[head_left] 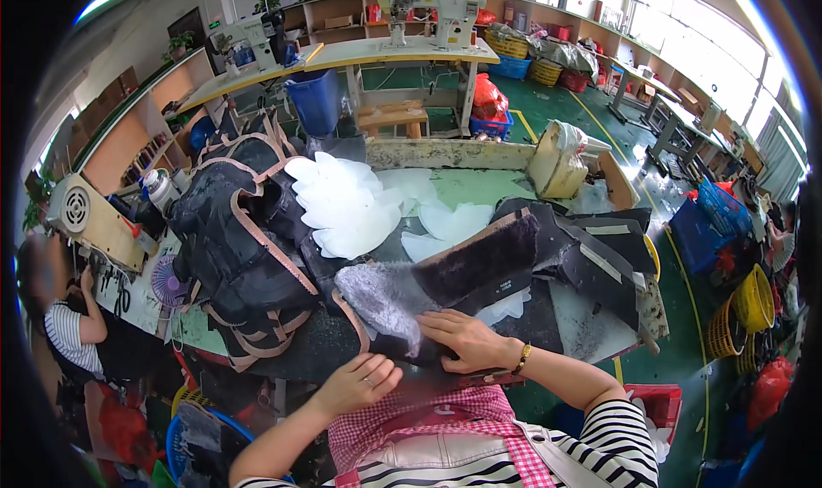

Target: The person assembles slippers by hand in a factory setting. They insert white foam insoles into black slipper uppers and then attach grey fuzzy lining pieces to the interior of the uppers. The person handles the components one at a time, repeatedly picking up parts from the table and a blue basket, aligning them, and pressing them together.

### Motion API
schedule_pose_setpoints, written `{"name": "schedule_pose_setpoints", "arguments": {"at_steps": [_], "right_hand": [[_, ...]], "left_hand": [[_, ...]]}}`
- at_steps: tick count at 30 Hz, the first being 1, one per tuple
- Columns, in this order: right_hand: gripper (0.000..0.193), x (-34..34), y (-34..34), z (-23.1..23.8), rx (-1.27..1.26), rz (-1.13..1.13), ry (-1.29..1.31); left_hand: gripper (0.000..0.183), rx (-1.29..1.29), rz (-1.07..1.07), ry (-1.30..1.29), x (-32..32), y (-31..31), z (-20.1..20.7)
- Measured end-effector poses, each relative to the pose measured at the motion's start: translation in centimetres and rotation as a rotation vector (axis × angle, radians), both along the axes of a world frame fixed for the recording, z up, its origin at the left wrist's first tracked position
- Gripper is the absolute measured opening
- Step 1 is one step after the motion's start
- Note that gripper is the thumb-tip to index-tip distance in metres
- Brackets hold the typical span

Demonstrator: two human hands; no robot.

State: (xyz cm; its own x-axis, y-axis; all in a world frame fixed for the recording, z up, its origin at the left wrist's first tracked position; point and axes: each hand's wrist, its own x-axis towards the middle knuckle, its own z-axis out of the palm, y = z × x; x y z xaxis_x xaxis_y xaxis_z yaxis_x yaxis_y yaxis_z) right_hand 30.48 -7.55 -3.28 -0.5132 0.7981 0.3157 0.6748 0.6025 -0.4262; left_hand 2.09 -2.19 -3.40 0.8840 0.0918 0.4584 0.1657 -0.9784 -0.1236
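Observation:
A boot-shaped piece [377,295] with grey-purple fuzzy pile lies in front of me on the bench. My right hand [462,338] rests on its near edge, fingers stretched out and pressing flat. My left hand [368,378] is closed at the bench's front edge, by the end of a pink trim strip [351,321]; its fingertips are hidden. Behind the right hand, a dark fuzzy strip [479,261] lies along stacked black pieces [591,257]. White scalloped sheets [342,201] are piled farther back.
A large heap of black pieces with pink edging [257,223] fills the bench's left side. A cream block [556,158] stands at the back right. Nearby are a purple fan [169,280], a blue basket [193,441] and a person [73,325] at a machine on the left.

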Motion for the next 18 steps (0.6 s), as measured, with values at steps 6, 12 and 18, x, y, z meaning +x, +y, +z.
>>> {"name": "schedule_pose_setpoints", "arguments": {"at_steps": [6,12,18], "right_hand": [[0.077,-0.7,-0.1,-0.5,0.074,-0.056,0.084],[0.072,-1.1,1.4,-0.8,0.184,-0.139,0.126],[0.054,-1.0,2.1,0.0,0.104,0.018,0.162]], "left_hand": [[0.021,0.276,0.029,0.095,0.0,3.1,3.6],[0.028,0.149,0.058,-0.055,1.9,4.6,7.3],[0.032,0.087,0.063,-0.018,-1.8,2.6,1.8]]}}
